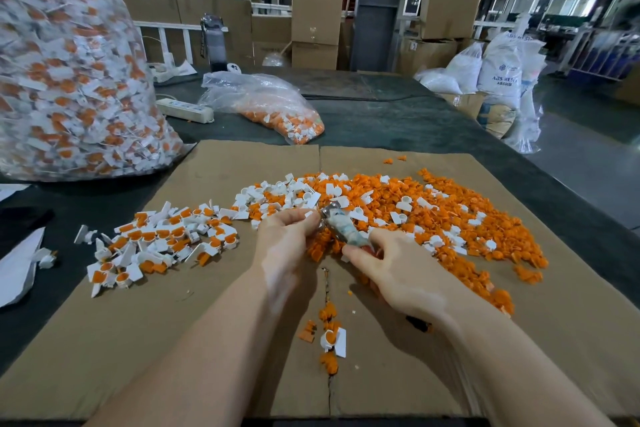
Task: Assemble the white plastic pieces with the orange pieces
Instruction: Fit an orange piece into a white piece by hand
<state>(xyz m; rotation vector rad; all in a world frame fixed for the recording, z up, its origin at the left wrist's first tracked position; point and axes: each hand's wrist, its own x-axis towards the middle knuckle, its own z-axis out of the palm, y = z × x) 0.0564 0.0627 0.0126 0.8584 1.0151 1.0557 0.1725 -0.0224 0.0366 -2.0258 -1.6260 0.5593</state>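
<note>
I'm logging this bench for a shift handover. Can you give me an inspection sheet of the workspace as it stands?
Surface: flattened cardboard sheet on a dark table.
Job's things: loose orange and white pieces heaped right of centre; assembled pieces piled left; a big clear bag of assembled pieces far left; a smaller open bag behind.
Clutter: stray pieces on the central seam; white paper at the left edge.
Hands: left hand pinches a small white piece; right hand holds a metal-tipped tool.
Cables: white power strip; its cord is not clear.
Surroundings: cardboard boxes, white sacks, a dark bottle.
</note>
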